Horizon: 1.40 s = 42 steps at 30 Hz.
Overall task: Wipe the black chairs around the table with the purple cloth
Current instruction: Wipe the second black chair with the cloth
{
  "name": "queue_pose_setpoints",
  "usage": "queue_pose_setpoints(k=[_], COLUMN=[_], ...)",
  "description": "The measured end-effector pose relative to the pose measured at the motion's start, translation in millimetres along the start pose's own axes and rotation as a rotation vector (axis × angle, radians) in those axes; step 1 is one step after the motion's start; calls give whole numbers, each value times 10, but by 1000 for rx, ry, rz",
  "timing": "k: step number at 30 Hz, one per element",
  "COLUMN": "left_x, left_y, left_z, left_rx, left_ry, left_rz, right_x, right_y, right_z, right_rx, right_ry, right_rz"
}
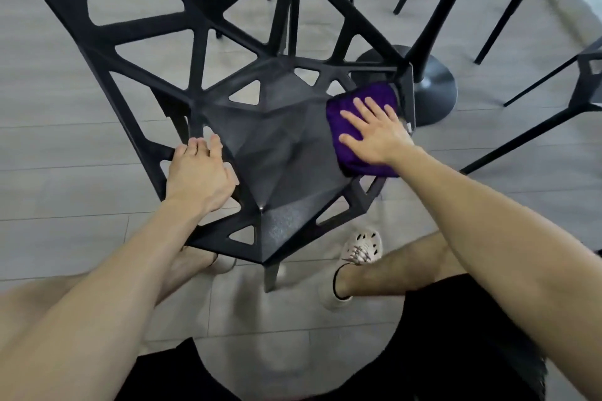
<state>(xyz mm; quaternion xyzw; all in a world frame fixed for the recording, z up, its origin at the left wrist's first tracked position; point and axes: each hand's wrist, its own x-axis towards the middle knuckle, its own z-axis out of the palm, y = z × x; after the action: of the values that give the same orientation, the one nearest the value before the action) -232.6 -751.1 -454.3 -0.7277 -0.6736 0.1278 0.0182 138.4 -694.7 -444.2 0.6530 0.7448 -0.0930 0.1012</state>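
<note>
While the left grip curls round the black chair at its seat edge, the right grip presses flat, fingers straight, on the purple cloth mid-right

Right hand presses purple cloth flat on black chair.

Free across the middle of the seat. Walled behind by the lattice backrest, and on the right by the corner post just beside the purple cloth. Beyond that, blocked by the pedestal base.
</note>
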Motion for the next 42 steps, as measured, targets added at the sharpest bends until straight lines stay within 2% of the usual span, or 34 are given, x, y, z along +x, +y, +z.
queue_pose_setpoints(k=[2,4,7,9,11,14,16,18,20,22,25,28,31,34,37,40,42], left_x=[15,-19,-38,-25,-23,-60,-118,-193,-351,-569,-748,-680,-690,-738,-795,-803,-769], left_y=[4,9,-2,-7,11,-12,-27,-1,13,-37,-124,-112,-145,-196,-110,-59,-71], left_z=[-19,-31,-51,-23,-25,-69,-91,-149,-180,-160,-65,-31,16,31,11,71,95], left_rx=[-3,1,19,19,25,37,67,36,-21,-24,-94,-122,-119,-147,-254,-692,-898], left_ry=[2,3,12,20,24,-16,-31,-18,75,265,483,509,521,581,611,634,523], left_rz=[1,1,5,11,17,29,51,81,105,103,122,125,119,12,-214,-470,-550], right_x=[181,133,-336,-695,-998,-1149,-999,-814,-741,-820,-1086,-1327,-1370,-1227,-1019,-876,-850], right_y=[-329,-957,-1806,-1984,-1836,-1120,-582,-279,-301,-565,-1301,-2190,-2188,-1592,-1149,-1106,-1205], right_z=[7,118,298,343,441,511,479,433,432,464,531,595,635,585,482,432,426], right_rx=[-28,-7,88,128,117,83,100,172,191,170,128,153,165,88,54,45,48], right_ry=[10,11,39,67,153,297,374,376,366,386,353,249,251,264,227,191,172], right_rz=[2,-96,-249,-295,-346,-376,-194,8,83,80,-117,-292,-375,-431,-306,-210,-175])
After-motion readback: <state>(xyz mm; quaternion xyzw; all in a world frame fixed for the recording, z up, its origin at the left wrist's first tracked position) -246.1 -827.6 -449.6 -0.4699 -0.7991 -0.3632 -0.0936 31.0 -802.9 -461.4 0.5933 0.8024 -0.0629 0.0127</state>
